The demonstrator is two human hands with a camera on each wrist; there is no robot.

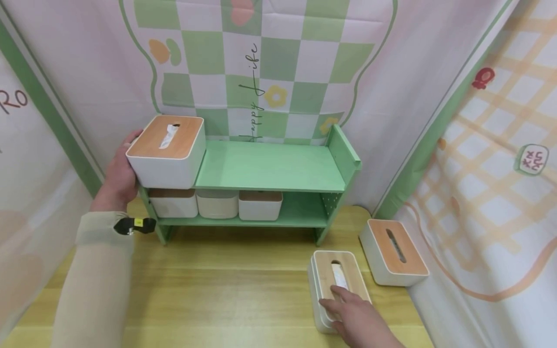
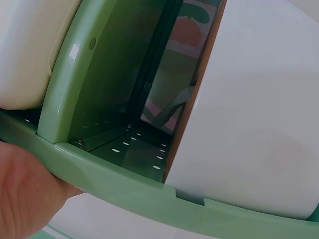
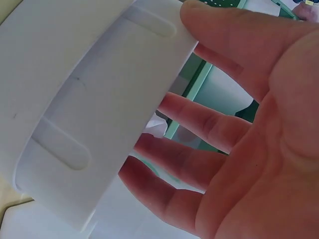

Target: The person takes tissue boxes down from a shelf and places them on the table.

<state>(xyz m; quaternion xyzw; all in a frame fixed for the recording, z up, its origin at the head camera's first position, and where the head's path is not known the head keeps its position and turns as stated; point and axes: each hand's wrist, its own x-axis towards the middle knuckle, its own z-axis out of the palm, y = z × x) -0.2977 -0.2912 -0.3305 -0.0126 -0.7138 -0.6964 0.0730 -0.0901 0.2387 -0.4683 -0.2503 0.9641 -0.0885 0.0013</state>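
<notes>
On the left of the green shelf (image 1: 270, 164) stands a large white tissue box (image 1: 165, 169) with a wood-look lid and tissue in its slot. My left hand (image 1: 119, 171) lies along the box's left side; its thumb is outside the shelf's green side panel (image 2: 124, 184) in the left wrist view, and the fingers are mostly hidden. My right hand (image 1: 359, 319) rests over the near end of a white tissue box (image 1: 324, 270) on the table. In the right wrist view, spread fingers (image 3: 194, 119) reach over its lid, and the thumb touches the edge.
Another white tissue box (image 1: 391, 251), with a dark slot, stands farther right on the wooden table (image 1: 217, 290). Below the large box, the lower shelf holds a white box (image 1: 174, 205), a cream box (image 1: 217, 205) and another white box (image 1: 261, 208). Printed cloth (image 1: 283, 63) hangs behind.
</notes>
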